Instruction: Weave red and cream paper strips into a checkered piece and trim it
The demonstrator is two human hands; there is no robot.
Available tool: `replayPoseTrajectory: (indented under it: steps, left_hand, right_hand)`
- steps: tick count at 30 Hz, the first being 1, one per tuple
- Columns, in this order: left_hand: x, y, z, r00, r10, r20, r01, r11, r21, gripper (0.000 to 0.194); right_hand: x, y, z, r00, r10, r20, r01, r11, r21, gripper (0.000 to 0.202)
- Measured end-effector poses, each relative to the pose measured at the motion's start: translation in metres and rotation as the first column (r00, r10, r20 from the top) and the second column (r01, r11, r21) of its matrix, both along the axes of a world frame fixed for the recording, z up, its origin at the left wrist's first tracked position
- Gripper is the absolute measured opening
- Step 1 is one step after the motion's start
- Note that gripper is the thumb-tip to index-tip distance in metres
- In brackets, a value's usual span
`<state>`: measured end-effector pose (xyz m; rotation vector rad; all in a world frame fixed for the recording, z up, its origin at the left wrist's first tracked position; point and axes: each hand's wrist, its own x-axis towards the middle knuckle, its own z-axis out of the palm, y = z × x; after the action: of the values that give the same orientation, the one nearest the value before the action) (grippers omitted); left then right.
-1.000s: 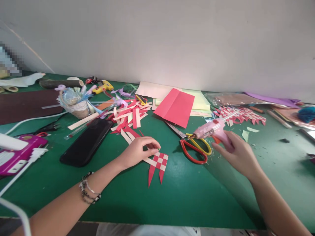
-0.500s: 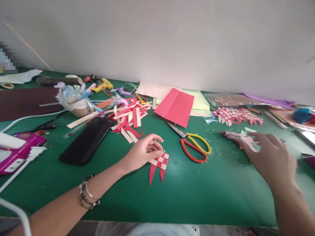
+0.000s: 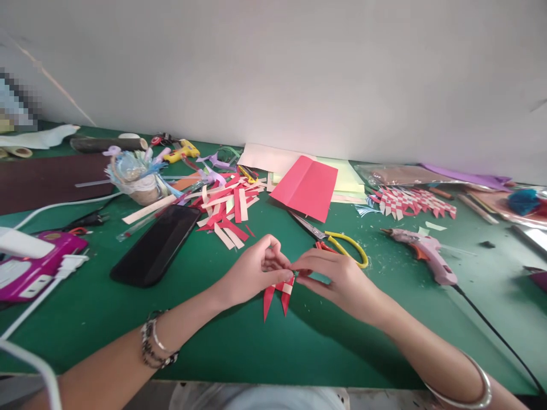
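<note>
My left hand (image 3: 258, 272) pinches a small red and pale pink woven paper piece (image 3: 287, 288) just above the green table, its pointed red tails hanging toward me. My right hand (image 3: 331, 279) meets it from the other side, with thumb and fingertips closed at the piece's top right edge. Between the fingertips shows a tiny green bit (image 3: 294, 274), mostly hidden. Behind my right hand lie scissors (image 3: 348, 245) with yellow and red handles, partly covered. A pink glue gun (image 3: 427, 250) rests on its side to the right, touched by neither hand.
Red card (image 3: 305, 188) and cut paper strips (image 3: 231, 205) lie ahead. A black phone (image 3: 156, 245) and purple power strip (image 3: 40, 265) are on the left. Finished woven pieces (image 3: 416, 202) sit at the back right. The glue gun's cord (image 3: 498, 336) runs to the front right.
My right hand has left the glue gun, which now lies on the table, and has come left to the woven paper piece. My left hand still holds that piece.
</note>
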<state>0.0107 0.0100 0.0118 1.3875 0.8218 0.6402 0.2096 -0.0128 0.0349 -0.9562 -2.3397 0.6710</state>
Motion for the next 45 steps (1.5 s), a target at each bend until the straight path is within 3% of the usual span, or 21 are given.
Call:
replayPoseTrajectory:
  steps: [11,17,21,37,45]
  left_hand:
    - [-0.004,0.004,0.001,0.999,-0.037,-0.036,0.037,0.999,-0.011,0.031]
    - [-0.015,0.012,0.004,0.969,0.104,-0.224,-0.041,0.961,0.273,0.018]
    - [-0.015,0.012,0.000,0.953,0.096,-0.289,0.010,0.939,0.343,0.013]
    - [-0.013,0.010,-0.010,0.935,0.066,-0.348,0.067,0.931,0.358,0.015]
    - [-0.014,0.011,-0.010,0.935,0.075,-0.348,0.061,0.929,0.364,0.015]
  right_hand:
    - [-0.002,0.003,-0.007,1.000,-0.014,0.021,0.014,1.000,0.009,0.015]
    - [0.010,0.012,-0.028,0.983,-0.182,-0.036,0.177,0.979,-0.099,0.011]
    - [0.009,0.012,-0.038,0.975,-0.220,-0.024,0.214,0.965,-0.155,0.011]
    - [0.000,0.011,-0.040,0.981,-0.188,0.044,0.192,0.974,-0.123,0.013]
    - [0.003,0.010,-0.040,0.978,-0.209,-0.007,0.206,0.968,-0.147,0.015]
